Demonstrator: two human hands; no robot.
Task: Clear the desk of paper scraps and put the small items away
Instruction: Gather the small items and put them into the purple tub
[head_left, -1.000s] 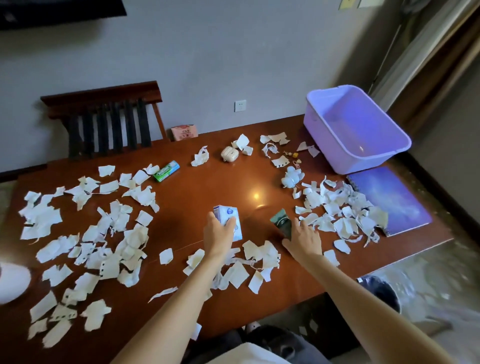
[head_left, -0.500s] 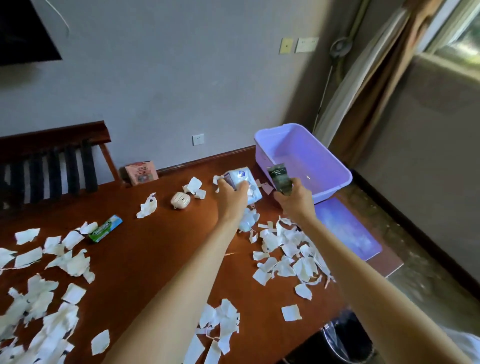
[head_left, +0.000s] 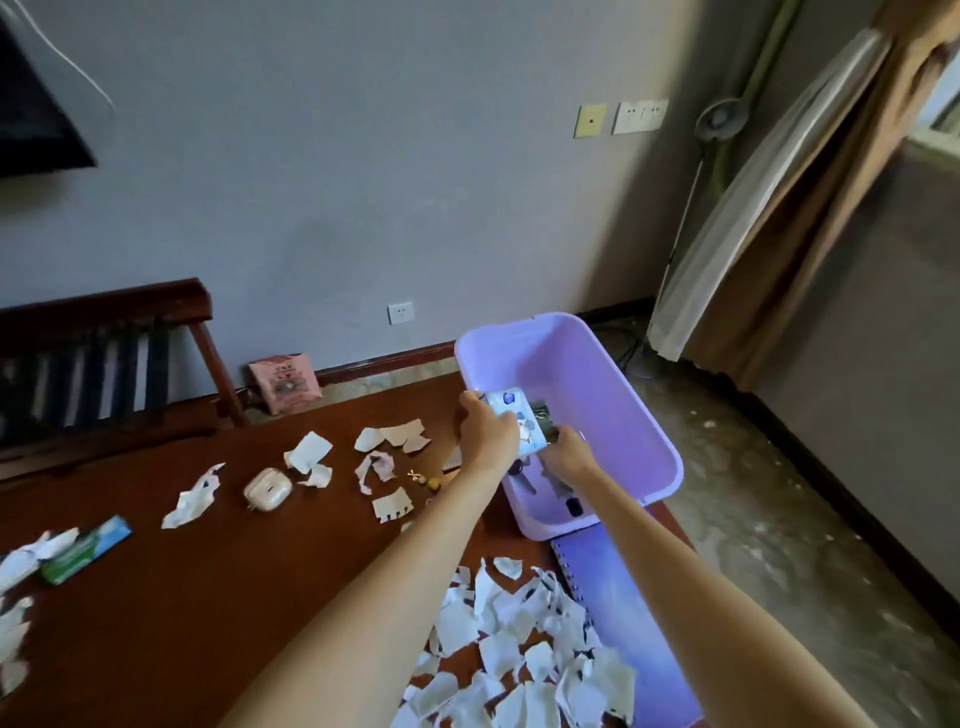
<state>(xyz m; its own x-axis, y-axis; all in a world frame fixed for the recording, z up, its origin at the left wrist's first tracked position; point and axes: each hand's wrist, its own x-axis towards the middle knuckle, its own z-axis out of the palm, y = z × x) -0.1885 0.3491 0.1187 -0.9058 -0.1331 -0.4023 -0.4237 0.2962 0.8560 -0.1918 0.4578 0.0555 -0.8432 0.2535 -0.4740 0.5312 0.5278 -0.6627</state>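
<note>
Both my hands reach over the lilac plastic tub (head_left: 623, 395) at the desk's far right corner. My left hand (head_left: 485, 434) grips a small white and blue packet (head_left: 517, 421) above the tub's near wall. My right hand (head_left: 569, 457) holds a small dark packet (head_left: 543, 418) just behind it, inside the tub's opening. A few small dark items (head_left: 574, 506) lie on the tub's floor. White paper scraps (head_left: 519, 649) are piled on the brown desk (head_left: 208, 597) near me, and more scraps (head_left: 395, 436) lie further back.
A white earbud case (head_left: 266, 491), a green tube (head_left: 85, 548) and tiny trinkets (head_left: 423, 479) lie on the desk. A purple notebook (head_left: 618, 587) sits in front of the tub. A pink pack (head_left: 285, 384) leans at the wall, beside a dark wooden chair (head_left: 104, 353).
Both hands lifted the two packets from mid-desk and carried them right and away, to over the tub. My view swung right with them.
</note>
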